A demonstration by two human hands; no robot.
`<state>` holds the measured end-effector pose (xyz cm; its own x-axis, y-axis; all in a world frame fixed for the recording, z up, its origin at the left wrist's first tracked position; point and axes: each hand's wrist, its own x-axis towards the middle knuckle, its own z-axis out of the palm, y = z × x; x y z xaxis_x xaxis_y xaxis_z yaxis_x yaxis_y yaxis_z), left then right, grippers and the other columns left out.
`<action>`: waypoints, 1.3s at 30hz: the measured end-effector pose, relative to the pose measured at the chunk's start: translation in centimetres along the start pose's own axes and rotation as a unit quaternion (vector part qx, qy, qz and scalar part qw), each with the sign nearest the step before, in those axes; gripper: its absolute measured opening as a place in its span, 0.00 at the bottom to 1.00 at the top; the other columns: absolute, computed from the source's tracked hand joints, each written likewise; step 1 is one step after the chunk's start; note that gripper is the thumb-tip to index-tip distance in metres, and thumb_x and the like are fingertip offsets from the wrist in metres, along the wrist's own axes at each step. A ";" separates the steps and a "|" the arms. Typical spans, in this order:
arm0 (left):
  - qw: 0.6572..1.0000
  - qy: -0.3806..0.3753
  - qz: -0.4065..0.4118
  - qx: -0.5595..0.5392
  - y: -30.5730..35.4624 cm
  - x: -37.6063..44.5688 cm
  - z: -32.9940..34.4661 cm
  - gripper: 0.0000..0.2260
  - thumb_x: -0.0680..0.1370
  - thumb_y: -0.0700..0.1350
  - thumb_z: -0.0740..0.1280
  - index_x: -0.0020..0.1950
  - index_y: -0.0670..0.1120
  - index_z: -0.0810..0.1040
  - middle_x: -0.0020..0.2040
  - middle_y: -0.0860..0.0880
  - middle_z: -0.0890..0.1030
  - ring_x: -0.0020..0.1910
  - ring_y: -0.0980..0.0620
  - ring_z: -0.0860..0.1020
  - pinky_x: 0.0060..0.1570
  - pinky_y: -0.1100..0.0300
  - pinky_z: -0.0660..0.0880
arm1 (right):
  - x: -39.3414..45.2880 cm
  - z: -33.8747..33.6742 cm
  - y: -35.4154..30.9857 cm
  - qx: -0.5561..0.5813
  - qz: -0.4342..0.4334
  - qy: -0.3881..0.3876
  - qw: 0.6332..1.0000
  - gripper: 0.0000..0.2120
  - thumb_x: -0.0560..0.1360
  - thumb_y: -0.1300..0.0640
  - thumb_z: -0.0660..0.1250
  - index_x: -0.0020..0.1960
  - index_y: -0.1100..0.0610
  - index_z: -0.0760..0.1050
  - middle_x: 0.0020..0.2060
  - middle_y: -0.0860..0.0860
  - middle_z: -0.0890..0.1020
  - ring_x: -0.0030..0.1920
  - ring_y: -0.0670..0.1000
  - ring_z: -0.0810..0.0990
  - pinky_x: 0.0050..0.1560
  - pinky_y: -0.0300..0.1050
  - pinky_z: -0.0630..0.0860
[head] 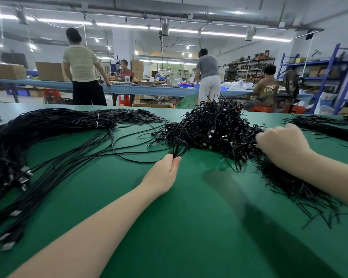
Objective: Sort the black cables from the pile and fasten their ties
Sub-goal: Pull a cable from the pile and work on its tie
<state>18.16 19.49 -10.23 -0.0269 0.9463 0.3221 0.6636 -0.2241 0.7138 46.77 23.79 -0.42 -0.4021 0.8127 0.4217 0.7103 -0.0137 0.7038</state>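
Green counter (pixel 189 227) carries a black cable pile (pixel 213 127). Left hand (pixel 167 169) pinches a looped cable (pixel 179 147); right hand (pixel 281 141) grips the pile's edge

free: green table (pixel 189 227) front-centre | blocked: cable pile (pixel 213 127) centre, long cables (pixel 38 141) left

Under my hands the table (pixel 189 207) is plain deep green. The pile of cables (pixel 213 127) between my hands is glossy black. Left of my left hand (pixel 165 173), the long black cables (pixel 48 137) carry silver plugs (pixel 25 171) and thin white ties (pixel 97 123).
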 end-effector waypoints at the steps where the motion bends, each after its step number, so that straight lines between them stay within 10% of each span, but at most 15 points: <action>1: 1.000 -0.003 0.002 0.010 0.0 0.0 0.0 0.21 0.83 0.57 0.49 0.46 0.39 0.66 0.36 0.46 0.70 0.33 0.48 0.66 0.36 0.51 0.66 | 0.3 -1.5 -0.9 0.019 -0.013 0.030 0.999 0.09 0.76 0.58 0.65 0.39 0.50 0.69 0.30 0.44 0.71 0.35 0.48 0.77 0.37 0.40 0.69; 5: 0.999 0.002 0.016 0.034 0.2 -0.3 -0.2 0.19 0.83 0.56 0.50 0.42 0.43 0.64 0.36 0.46 0.71 0.33 0.47 0.68 0.37 0.50 0.68 | 0.8 -6.7 -5.3 0.238 -0.055 0.046 0.969 0.14 0.79 0.41 0.58 0.46 0.51 0.74 0.43 0.48 0.80 0.42 0.52 0.80 0.38 0.43 0.68; 13: 0.994 -0.044 0.057 0.078 0.5 -0.2 0.4 0.13 0.83 0.50 0.55 0.50 0.40 0.68 0.41 0.43 0.75 0.43 0.38 0.74 0.44 0.47 0.70 | 0.5 -9.2 -10.6 0.426 -0.107 0.077 0.895 0.14 0.79 0.45 0.59 0.53 0.51 0.79 0.51 0.49 0.81 0.50 0.52 0.79 0.50 0.47 0.75; 25: 0.995 -0.052 0.060 0.057 1.0 -0.5 0.1 0.12 0.83 0.50 0.54 0.45 0.43 0.65 0.36 0.48 0.70 0.39 0.41 0.71 0.40 0.48 0.68 | 0.8 -8.5 -10.8 0.384 -0.123 0.166 0.900 0.15 0.81 0.45 0.55 0.54 0.50 0.78 0.51 0.47 0.81 0.52 0.51 0.78 0.51 0.46 0.68; 32: 0.928 -0.051 0.135 0.343 2.5 -1.1 0.7 0.14 0.84 0.52 0.49 0.54 0.45 0.69 0.51 0.44 0.81 0.47 0.42 0.79 0.41 0.56 0.61 | 1.1 -9.1 -10.2 0.286 -0.186 0.188 0.921 0.15 0.80 0.43 0.56 0.50 0.50 0.78 0.48 0.45 0.81 0.53 0.50 0.77 0.51 0.47 0.65; 35: 0.888 0.012 0.258 0.380 2.6 -1.7 0.5 0.11 0.81 0.50 0.56 0.44 0.45 0.70 0.40 0.46 0.82 0.34 0.44 0.79 0.40 0.55 0.65 | 2.3 -9.0 -8.7 0.364 -0.213 0.064 0.904 0.11 0.76 0.42 0.63 0.45 0.48 0.76 0.44 0.43 0.81 0.47 0.47 0.78 0.52 0.46 0.71; 39: 0.867 0.051 0.343 0.359 2.7 -1.7 -0.1 0.10 0.80 0.49 0.59 0.45 0.45 0.73 0.37 0.48 0.80 0.31 0.42 0.75 0.40 0.54 0.66 | 4.2 -7.7 -5.6 0.546 -0.195 -0.234 0.780 0.13 0.74 0.43 0.68 0.40 0.52 0.78 0.33 0.43 0.82 0.32 0.39 0.78 0.37 0.35 0.73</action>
<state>19.94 17.26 -8.77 0.5156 0.6139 0.5977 0.8430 -0.4882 -0.2257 36.71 22.75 1.82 -0.6366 0.7588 -0.1380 0.7586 0.5839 -0.2890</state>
